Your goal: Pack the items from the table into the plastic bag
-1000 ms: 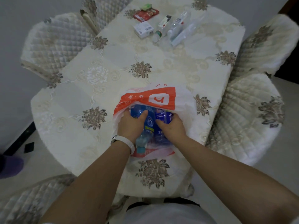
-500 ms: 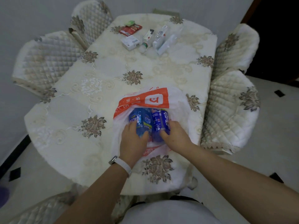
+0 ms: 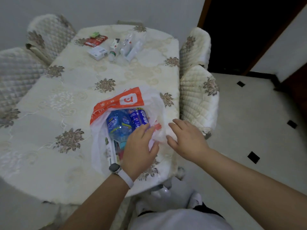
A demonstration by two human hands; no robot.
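Note:
A white plastic bag with an orange band [image 3: 116, 101] lies open on the near part of the table [image 3: 69, 90]. Inside it lie a blue-labelled bottle [image 3: 118, 125] and a blue can [image 3: 139, 117], side by side. My left hand [image 3: 138, 146], with a white watch on the wrist, rests flat on the bag's mouth over the bottle's lower end. To the right of the bag hovers my right hand [image 3: 186, 138], fingers spread, holding nothing. At the table's far end lie a red packet [image 3: 95, 41], a white box [image 3: 97, 53], small white bottles [image 3: 114, 48] and a tube [image 3: 132, 50].
Quilted cream chairs stand on the left [image 3: 15, 70], back left [image 3: 49, 35] and right [image 3: 197, 95] of the table. The table edge runs just right of the bag. White tiled floor [image 3: 249, 130] with small black squares lies to the right, with a dark doorway beyond.
My right hand let go of the items in the bag and moved out to the right, fingers open. My left hand slid right over the bag's mouth. The view shifted back and right.

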